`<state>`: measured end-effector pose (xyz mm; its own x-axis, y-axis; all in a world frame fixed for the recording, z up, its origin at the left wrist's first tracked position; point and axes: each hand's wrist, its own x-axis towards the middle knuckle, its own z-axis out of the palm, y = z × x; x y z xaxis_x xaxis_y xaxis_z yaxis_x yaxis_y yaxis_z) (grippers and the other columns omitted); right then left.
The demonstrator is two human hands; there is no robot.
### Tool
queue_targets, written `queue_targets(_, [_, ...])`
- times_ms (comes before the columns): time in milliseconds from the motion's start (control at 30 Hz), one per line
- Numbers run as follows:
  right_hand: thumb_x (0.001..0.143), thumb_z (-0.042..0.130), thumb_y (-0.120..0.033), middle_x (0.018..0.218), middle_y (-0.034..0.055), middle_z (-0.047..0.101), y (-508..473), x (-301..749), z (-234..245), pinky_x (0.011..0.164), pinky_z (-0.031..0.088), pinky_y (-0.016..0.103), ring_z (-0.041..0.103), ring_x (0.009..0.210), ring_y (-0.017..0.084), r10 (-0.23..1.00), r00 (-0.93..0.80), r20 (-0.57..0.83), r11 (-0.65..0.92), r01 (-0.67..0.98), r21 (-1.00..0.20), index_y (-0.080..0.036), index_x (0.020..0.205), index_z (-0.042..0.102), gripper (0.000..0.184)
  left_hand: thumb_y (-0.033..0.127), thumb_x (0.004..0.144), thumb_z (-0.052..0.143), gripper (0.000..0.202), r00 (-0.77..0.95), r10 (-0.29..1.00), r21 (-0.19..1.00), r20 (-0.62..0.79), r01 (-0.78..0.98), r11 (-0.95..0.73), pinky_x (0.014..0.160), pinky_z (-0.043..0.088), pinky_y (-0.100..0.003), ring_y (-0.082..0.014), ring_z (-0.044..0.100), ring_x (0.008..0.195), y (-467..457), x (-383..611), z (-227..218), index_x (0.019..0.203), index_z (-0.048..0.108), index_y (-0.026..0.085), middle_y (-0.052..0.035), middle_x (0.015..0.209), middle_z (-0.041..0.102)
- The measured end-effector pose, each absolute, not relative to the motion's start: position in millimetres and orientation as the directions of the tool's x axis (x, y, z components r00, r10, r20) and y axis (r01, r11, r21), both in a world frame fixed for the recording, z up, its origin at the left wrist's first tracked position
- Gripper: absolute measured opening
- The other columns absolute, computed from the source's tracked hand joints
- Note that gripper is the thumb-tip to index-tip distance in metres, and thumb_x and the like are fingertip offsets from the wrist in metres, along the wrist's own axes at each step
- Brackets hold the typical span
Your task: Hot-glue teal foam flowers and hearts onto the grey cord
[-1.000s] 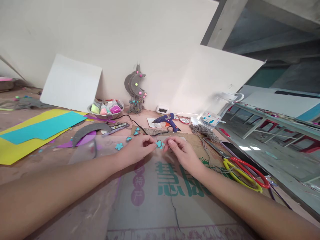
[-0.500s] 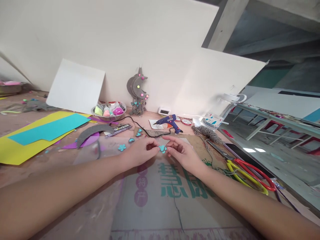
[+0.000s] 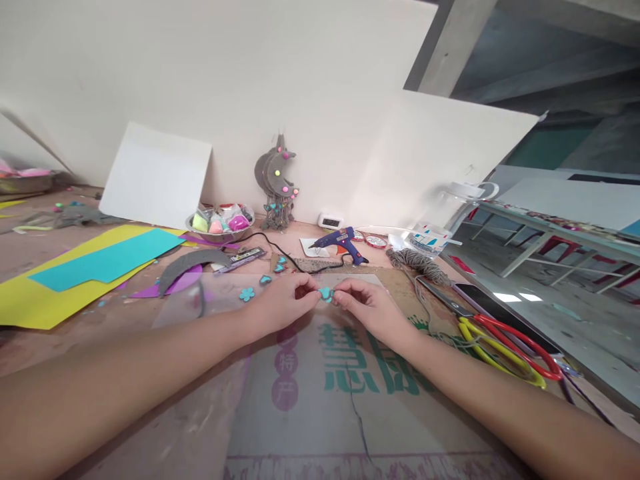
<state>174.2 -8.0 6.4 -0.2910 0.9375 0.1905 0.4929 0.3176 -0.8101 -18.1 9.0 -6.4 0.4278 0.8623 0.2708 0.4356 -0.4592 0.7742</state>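
Note:
Between both hands, just above the cardboard, is a small turquoise flower cutout (image 3: 326,294) with bits of grey showing at its edge. My left hand (image 3: 286,301) pinches its left side between thumb and fingers. On the other side, my right hand (image 3: 367,308) pinches it the same way; the fingertips cover part of it. Left of my left hand lie a turquoise flower (image 3: 247,294) and a turquoise heart with a grey border (image 3: 265,280). More small turquoise hearts (image 3: 281,264) lie behind that hand.
A blue glue gun (image 3: 343,243) lies behind my hands. Open scissors (image 3: 505,347), grey yarn (image 3: 420,265) and a phone (image 3: 505,317) are on the right. Coloured sheets (image 3: 105,263) and a grey crescent (image 3: 193,265) lie left. A moon ornament (image 3: 275,177) leans on the back panel.
The turquoise piece has turned slightly between my fingers, showing more grey edge. My right fingers have drawn in closer around it. The camera view has shifted slightly.

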Motion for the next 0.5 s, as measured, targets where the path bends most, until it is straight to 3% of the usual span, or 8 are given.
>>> queue_targets(167, [0.081,0.053,-0.037,0.062,-0.0030,0.050,-9.0,173.5,5.2,0.050,0.034,0.022,0.042,0.054,0.009,0.943,-0.308,0.129,0.271,0.480,-0.835,-0.017,0.078,0.058,0.021,0.032,0.079,0.046,0.020,0.425,0.874,0.792,0.233,0.438,-0.425,0.055,0.036,-0.023,-0.0117,0.051,0.060,5.1,-18.7,-0.6,0.074,0.058,0.018,0.0024,0.066,0.059])
queue_targets(500, [0.082,0.052,-0.039,0.065,-0.0012,0.053,-12.3,169.6,7.7,0.049,0.035,0.022,0.044,0.054,0.010,0.941,-0.299,0.157,0.288,0.468,-0.836,-0.017,0.076,0.057,0.024,0.043,0.078,0.051,0.028,0.451,0.876,0.861,0.172,0.362,-0.356,0.049,0.033,-0.021,-0.0104,0.045,0.056,10.5,-19.6,-8.6,0.080,0.060,0.017,0.0023,0.064,0.053])
